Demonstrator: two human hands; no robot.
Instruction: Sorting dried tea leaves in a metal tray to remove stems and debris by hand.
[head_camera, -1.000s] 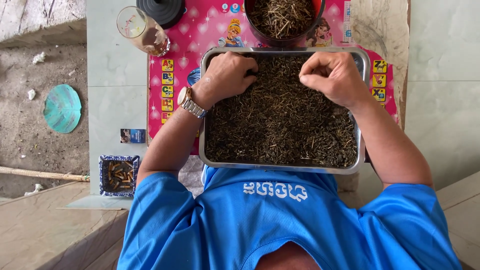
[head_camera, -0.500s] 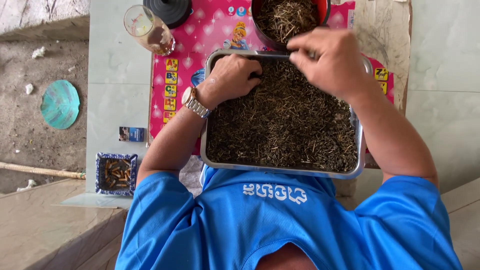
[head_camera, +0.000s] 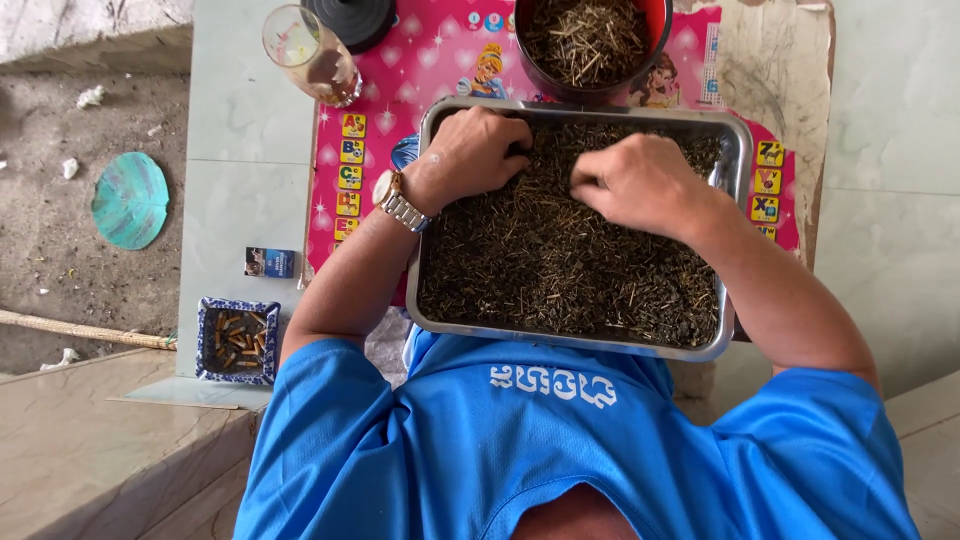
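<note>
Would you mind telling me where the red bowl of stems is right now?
In the head view, the red bowl stands at the top edge, just beyond the metal tray's far rim, above the right hand.

Metal tray (head_camera: 738, 135) sits on the mat (head_camera: 440, 60), directly before the person, filled with dried leaves (head_camera: 560, 260). Both hands rest in its far half: left hand (head_camera: 478, 150) beside right hand (head_camera: 640, 185). Bucket (head_camera: 590, 50) stands behind the tray (touching its rim). Glass (head_camera: 310, 55) far left; ashtray (head_camera: 237, 340) near left.
</note>
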